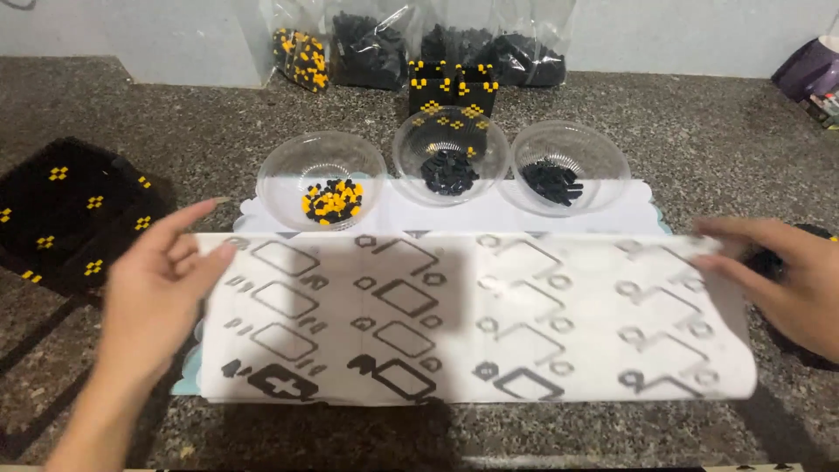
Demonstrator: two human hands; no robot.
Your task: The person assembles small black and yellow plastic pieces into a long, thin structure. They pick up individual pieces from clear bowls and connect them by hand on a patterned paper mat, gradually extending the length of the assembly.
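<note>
Lowest in the frame, a large white sheet (472, 319) printed with rows of dark outlined shapes spans the middle from left to right; it is lifted off the speckled stone counter (699, 140) and throws a shadow along the bottom edge. The left hand (162, 284), at lower left, grips the sheet's left edge, thumb lying over the top of the paper and the other fingers loosely spread, forefinger pointing toward upper right; the right hand (782, 275), at the right edge of the frame, pinches the sheet's right edge, fingers stretched leftward over the paper; that corner is blurred, so the exact grip is hard to read. Beneath the sheet a pale blue edge (188, 385) peeps out at lower left.

Just above the sheet, in mid-frame, stand three clear bowls in a row on a white scalloped mat (437, 214): the left bowl (322, 179) holds yellow and black beads; the middle bowl (450, 153) holds black pieces; the right bowl (570, 166) likewise holds black pieces. At the left edge of the frame lies a black woven panel (70, 214) dotted with yellow squares.

Behind the middle bowl stands a small black and yellow box (452, 92); along the top, against the wall, clear plastic bags (376, 44) hold more black and yellow pieces; a purple object (808, 70) sits at upper right.
</note>
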